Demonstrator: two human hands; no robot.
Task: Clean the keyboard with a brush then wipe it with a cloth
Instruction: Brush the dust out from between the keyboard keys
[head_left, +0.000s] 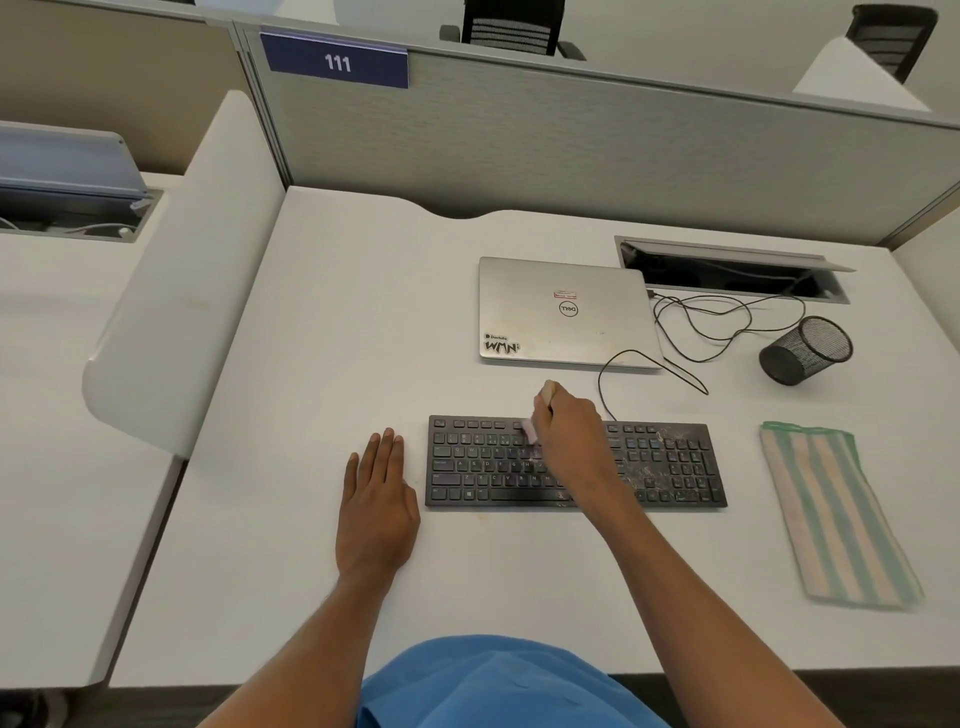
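- A white table (337, 312) is seen from above, backed by a grey partition (571, 140) on which a blue sign reading 111 is fixed.
- A closed silver laptop (563, 322) is laid flat behind the keyboard, towards the partition.
- The black keyboard (483, 467) is set on the table in front of the person; pale dust is scattered over its right part.
- A striped green and cream cloth (836, 514) is spread flat on the table, well apart to the right of the keyboard.
- The left hand (376, 499) is laid palm down on the table just beside the keyboard's left end, its grip apart with the fingers straight.
- The right hand (571, 436) is held over the keyboard's middle, its grip clamped round a brush handle.
- A black mesh cup (805, 351) is tipped on its side right of the laptop.
- The brush (531, 431) is pointed down, its pale bristles touching the upper key rows.
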